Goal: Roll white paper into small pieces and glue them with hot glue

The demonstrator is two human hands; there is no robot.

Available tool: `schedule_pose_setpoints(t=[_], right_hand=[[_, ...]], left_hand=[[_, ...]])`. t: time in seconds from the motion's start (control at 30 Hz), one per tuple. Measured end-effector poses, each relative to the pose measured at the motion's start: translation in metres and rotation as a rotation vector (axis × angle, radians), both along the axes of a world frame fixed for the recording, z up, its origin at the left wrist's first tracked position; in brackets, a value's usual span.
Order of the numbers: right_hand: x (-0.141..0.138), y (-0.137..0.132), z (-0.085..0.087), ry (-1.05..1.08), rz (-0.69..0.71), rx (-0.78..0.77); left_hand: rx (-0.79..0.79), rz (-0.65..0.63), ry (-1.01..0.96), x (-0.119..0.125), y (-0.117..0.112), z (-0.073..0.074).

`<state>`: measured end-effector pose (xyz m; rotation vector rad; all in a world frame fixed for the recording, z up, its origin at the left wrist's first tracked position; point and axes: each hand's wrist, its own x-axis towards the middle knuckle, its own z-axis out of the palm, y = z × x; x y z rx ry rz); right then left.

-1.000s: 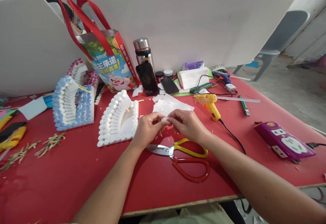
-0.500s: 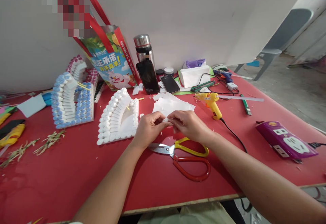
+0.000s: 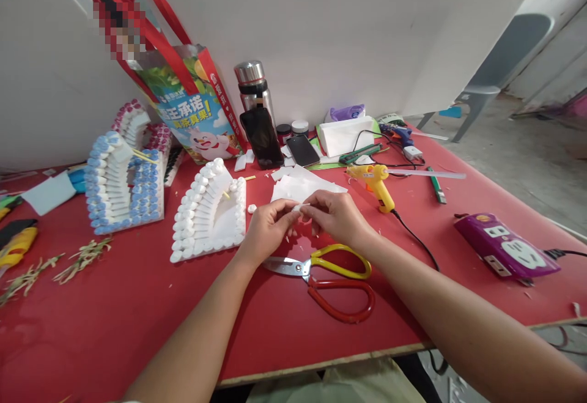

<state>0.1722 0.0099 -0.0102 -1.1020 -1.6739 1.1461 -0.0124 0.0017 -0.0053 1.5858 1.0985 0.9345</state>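
My left hand (image 3: pixel 269 224) and my right hand (image 3: pixel 338 216) meet above the table, fingertips pinching a small white piece of paper (image 3: pixel 301 207) between them. Much of the piece is hidden by the fingers. Just behind lie loose white paper sheets (image 3: pixel 287 188). Below the hands rest scissors (image 3: pixel 340 261) with one yellow and one red handle, blades pointing left. To the left of my left hand stands a white model (image 3: pixel 208 213) with stepped rows of small rounded white pieces, and one loose white piece (image 3: pixel 252 208) lies beside it.
A yellow glue gun (image 3: pixel 376 180) and a purple power strip (image 3: pixel 502 245) are on the right. A blue-and-white model (image 3: pixel 121 183) stands left, near a printed bag (image 3: pixel 197 109). Behind are a steel flask (image 3: pixel 254 85), phones and a green cutter (image 3: pixel 360 154). The table's front edge (image 3: pixel 321 366) is close.
The fingers have shifted slightly around the small white piece of paper, and more of it shows now. My view has turned a little to the right.
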Motion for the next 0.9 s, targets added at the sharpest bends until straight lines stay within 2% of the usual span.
schedule_pose_setpoints(t=[0.17,0.27,0.37,0.6,0.9], right_hand=[[0.001,0.002,0.010,0.333,-0.058,-0.160],[0.002,0.002,0.014,0.407,-0.065,-0.188],[0.002,0.002,0.013,0.412,-0.026,-0.183],[0.000,-0.001,0.008,0.347,0.019,-0.089],[-0.002,-0.001,0.007,0.285,0.034,-0.076]], left_hand=[[-0.242,-0.040,-0.365,0.001,0.002,-0.001],[-0.386,-0.122,-0.535,0.002,0.002,0.001],[-0.442,-0.180,-0.617,0.001,0.002,0.002],[-0.511,-0.181,-0.671,-0.002,0.003,-0.003],[-0.392,-0.124,-0.515,0.002,0.001,0.000]])
